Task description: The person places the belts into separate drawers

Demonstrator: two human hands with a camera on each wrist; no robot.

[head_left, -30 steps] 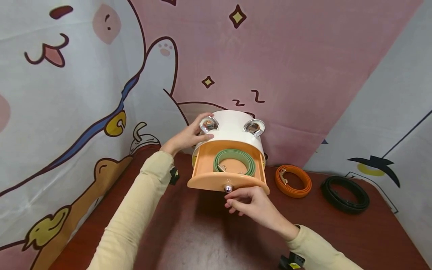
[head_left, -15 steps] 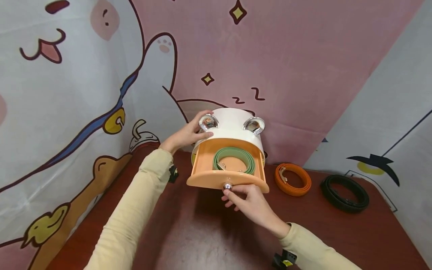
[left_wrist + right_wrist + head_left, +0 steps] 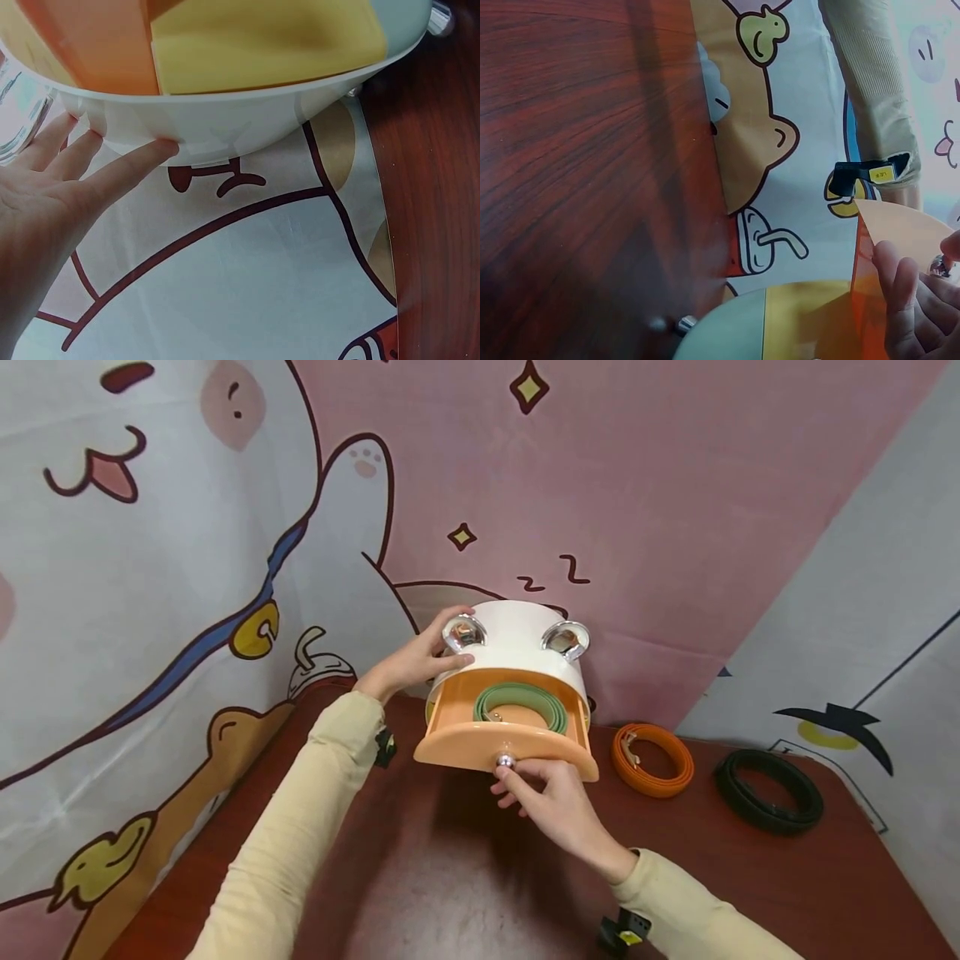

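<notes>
A white rounded storage box (image 3: 517, 635) with two shiny chrome ears (image 3: 566, 641) has its light-orange drawer (image 3: 457, 750) pulled out. Inside lies a coiled green belt (image 3: 525, 695), its near edge hidden by the drawer front. My left hand (image 3: 412, 662) lies over the top left of the box, thumb and fingers either side of one ear; in the left wrist view straight fingertips touch the white casing (image 3: 247, 120). At the drawer front, my right hand (image 3: 558, 802) pinches the small silver knob (image 3: 505, 761) between thumb and index finger, the other fingers below.
Right of the box a coiled orange belt (image 3: 663, 787) lies on the dark red-brown table (image 3: 420, 877), with a coiled black belt (image 3: 776, 820) farther right. A cartoon-printed cloth (image 3: 637, 527) hangs close behind the box. Yellow and green panels (image 3: 806, 319) show on the box's lower front.
My right thumb and index finger have closed on the knob. The drawer front has risen in the head view, covering more of the green belt. My left hand stays on the box.
</notes>
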